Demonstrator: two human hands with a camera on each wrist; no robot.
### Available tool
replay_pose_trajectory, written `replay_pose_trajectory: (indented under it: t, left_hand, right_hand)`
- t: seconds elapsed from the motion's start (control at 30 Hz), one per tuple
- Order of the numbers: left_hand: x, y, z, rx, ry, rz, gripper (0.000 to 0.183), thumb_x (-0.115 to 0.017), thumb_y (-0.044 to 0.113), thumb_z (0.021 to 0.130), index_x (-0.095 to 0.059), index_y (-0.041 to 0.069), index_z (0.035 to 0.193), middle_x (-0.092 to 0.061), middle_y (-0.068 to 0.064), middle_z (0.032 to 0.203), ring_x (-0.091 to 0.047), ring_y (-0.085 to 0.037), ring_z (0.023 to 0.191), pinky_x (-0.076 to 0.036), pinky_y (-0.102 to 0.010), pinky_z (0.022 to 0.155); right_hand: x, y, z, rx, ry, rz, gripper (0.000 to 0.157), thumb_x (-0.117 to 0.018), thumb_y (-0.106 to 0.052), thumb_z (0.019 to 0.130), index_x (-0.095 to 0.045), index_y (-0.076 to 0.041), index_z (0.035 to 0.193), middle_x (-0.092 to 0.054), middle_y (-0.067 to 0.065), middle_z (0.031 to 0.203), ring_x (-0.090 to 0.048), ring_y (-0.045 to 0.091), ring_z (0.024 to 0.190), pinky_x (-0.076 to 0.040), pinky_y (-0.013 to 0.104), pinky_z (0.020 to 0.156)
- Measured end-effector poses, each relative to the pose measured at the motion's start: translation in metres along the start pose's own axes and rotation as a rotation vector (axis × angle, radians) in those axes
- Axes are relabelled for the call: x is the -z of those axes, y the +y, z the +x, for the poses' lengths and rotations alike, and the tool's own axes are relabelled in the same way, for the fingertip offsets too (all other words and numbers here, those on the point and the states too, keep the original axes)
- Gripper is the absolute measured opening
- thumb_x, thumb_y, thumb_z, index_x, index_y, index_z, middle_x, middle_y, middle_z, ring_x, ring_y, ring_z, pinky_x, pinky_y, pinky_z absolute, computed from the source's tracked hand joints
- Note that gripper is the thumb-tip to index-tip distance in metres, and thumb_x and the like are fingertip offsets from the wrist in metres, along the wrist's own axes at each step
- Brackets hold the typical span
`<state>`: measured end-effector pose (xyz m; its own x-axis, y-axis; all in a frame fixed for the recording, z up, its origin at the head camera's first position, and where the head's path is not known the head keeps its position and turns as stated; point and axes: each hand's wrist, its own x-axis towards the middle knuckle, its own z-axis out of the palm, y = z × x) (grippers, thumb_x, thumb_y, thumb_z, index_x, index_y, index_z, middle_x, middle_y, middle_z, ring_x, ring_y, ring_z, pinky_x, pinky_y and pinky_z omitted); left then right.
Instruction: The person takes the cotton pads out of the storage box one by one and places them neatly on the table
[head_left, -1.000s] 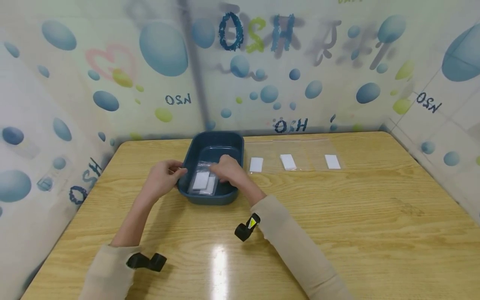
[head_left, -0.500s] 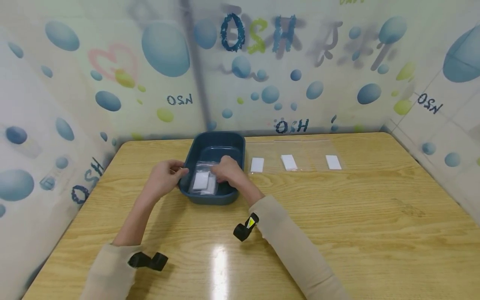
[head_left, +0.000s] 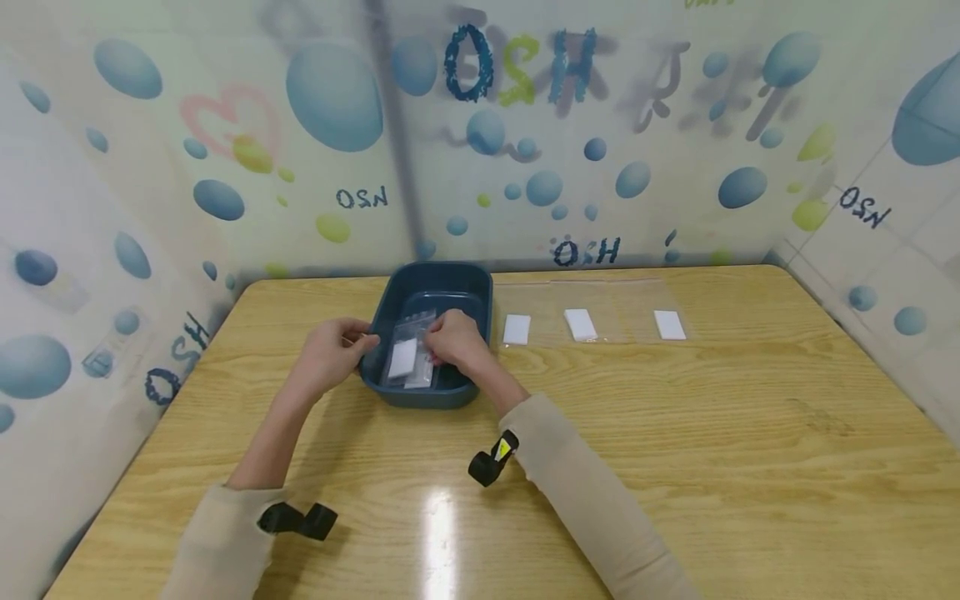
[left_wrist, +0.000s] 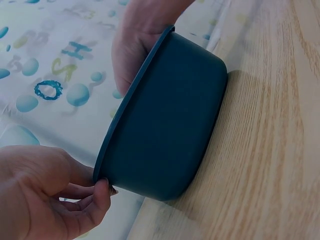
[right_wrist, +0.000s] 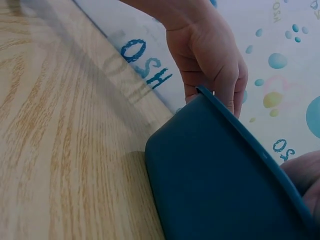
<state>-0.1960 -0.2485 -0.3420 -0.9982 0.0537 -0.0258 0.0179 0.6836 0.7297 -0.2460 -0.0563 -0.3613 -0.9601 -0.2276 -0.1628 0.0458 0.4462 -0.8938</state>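
Observation:
A dark blue plastic bin (head_left: 429,400) stands on the wooden table near the back wall. My left hand (head_left: 333,354) pinches the bin's left rim between thumb and fingers, as the left wrist view also shows at the near side. Inside lie clear zip bags with white cards; one card (head_left: 402,358) lies over a second bag (head_left: 420,377). My right hand (head_left: 456,340) reaches over the bin and pinches the edge of a clear bag. In the right wrist view its fingertips are hidden behind the bin wall (right_wrist: 215,170).
To the right of the bin, three clear bags with white cards (head_left: 516,330) (head_left: 581,325) (head_left: 670,325) lie in a row along the table's back. The patterned wall (head_left: 637,225) rises right behind the table (head_left: 637,450).
The clear bag under my right hand has turned slightly, its zip end now slanting up toward the right. My left hand stays on the rim; the bin keeps its place.

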Motion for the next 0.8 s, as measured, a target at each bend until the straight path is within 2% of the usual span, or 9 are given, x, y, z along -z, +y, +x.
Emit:
replay_pose_trajectory:
  t: [0.13,0.27,0.53,0.8]
  left_hand:
    - [0.0006,0.0003,-0.0004,-0.006,-0.003,-0.005,0.037,-0.056,0.013,0.105,-0.057,-0.012,0.132,-0.065,-0.029,0.115,-0.067,-0.032,0.087,-0.059,-0.045,0.074]
    - [0.0008,0.0007,-0.0004,-0.007,-0.005,-0.006,0.037,-0.057,0.013,0.105,-0.057,-0.012,0.132,-0.065,-0.029,0.115,-0.067,-0.032,0.087,-0.06,-0.045,0.074]
    - [0.0002,0.0011,-0.0011,-0.009,0.004,0.0,0.038,-0.057,0.013,0.104,-0.057,-0.012,0.132,-0.065,-0.029,0.115,-0.067,-0.033,0.086,-0.06,-0.045,0.073]
    - [-0.0006,-0.0009,-0.0001,-0.018,0.004,-0.006,0.037,-0.057,0.013,0.104,-0.058,-0.012,0.131,-0.066,-0.028,0.113,-0.067,-0.036,0.09,-0.06,-0.044,0.073]
  right_hand:
    - [-0.0004,0.0009,-0.0002,0.05,0.047,-0.015,0.006,-0.061,0.004,0.091,-0.067,0.004,0.091,-0.059,0.005,0.063,-0.056,0.01,0.049,-0.052,0.021,0.049]
    - [-0.0004,0.0013,-0.0005,0.073,0.079,0.01,0.004,-0.064,0.003,0.091,-0.065,0.002,0.094,-0.061,0.005,0.065,-0.056,0.01,0.05,-0.049,0.02,0.048]
    - [0.0009,0.001,-0.0033,0.119,0.1,0.044,0.006,-0.065,-0.003,0.095,-0.067,0.0,0.099,-0.064,0.005,0.072,-0.058,0.01,0.054,-0.052,0.021,0.052]
    - [0.0038,0.0003,-0.0087,0.219,0.143,0.06,0.006,-0.064,-0.006,0.097,-0.068,-0.002,0.1,-0.067,0.007,0.081,-0.061,0.012,0.058,-0.053,0.023,0.055]
